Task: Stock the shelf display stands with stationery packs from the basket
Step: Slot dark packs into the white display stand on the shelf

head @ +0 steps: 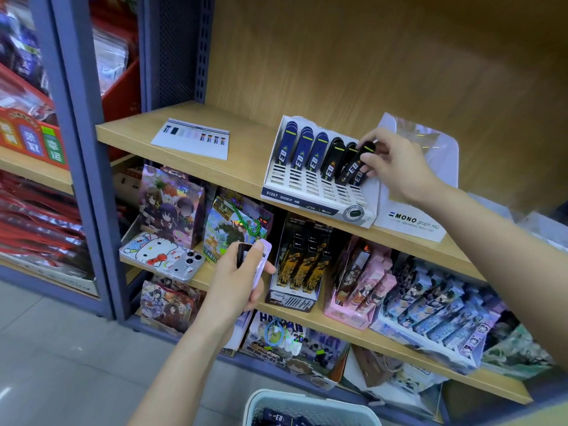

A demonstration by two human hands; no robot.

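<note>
A white slotted display stand sits on the upper wooden shelf, holding three blue lead packs on its left and black ones on its right. My right hand pinches a black lead pack in the stand's rightmost column. My left hand hovers lower, in front of the middle shelf, gripping a small stack of packs, black and pale purple. The pale basket at the bottom edge holds more dark packs.
A printed sheet lies on the upper shelf to the left. A white MONO display stand stands right of the slotted one. Lower shelves are crowded with anime-print boxes, a phone case and a black-gold stand. Red goods fill the left bay.
</note>
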